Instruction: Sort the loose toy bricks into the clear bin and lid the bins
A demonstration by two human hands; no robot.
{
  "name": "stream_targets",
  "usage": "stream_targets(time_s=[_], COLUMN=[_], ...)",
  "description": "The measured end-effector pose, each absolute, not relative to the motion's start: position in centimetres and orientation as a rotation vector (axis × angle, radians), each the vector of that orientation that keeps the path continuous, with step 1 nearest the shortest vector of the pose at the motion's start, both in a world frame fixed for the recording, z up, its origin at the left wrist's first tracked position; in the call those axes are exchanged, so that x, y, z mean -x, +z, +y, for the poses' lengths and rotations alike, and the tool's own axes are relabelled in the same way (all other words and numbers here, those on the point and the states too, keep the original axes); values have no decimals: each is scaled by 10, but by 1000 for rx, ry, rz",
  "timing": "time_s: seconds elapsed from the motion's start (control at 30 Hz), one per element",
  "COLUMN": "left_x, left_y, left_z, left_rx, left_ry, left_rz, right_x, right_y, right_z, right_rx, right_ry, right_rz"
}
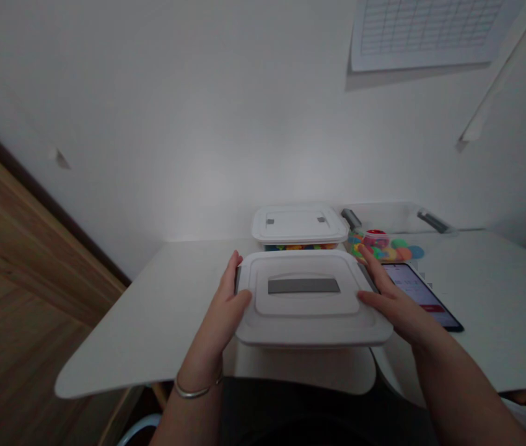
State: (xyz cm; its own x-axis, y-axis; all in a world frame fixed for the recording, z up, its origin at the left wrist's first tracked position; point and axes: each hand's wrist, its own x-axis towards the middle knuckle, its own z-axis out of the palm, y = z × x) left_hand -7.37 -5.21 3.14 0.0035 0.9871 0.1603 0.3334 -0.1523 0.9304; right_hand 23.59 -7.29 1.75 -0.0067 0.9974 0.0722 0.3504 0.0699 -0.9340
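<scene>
A storage box with a white lid (pixel 309 325) is between my two hands at the table's front edge. A grey handle (pixel 303 285) lies flat in the middle of the lid. My left hand (pixel 230 300) grips the box's left side, thumb on the lid's rim and fingers along the grey side clip. On the other side, my right hand (pixel 390 303) holds it in the same way, its thumb on the lid near the right clip (pixel 368 277). What the box contains cannot be seen from here.
Behind stands another white-lidded box (pixel 297 224) with colourful pieces inside. To its right are an open clear bin (pixel 383 217) and several coloured discs (pixel 402 251). A phone (pixel 423 297) lies by my right hand on the white table (pixel 127 328). The wall (pixel 197 124) rises behind.
</scene>
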Motion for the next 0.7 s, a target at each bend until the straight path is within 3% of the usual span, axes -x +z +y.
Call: stream_targets(time_s=[0.4,0.7], left_x=[72,48], left_y=[52,61], left_z=[-52,-80], left_rx=[-2150,-2530], left_ry=[747,610], left_rz=[1349,1749], right_x=[-233,-222], right_y=[33,28], right_z=[-69,-66], right_rx=[1518,1469], right_ry=[476,460], right_rz=[-2083,-1912])
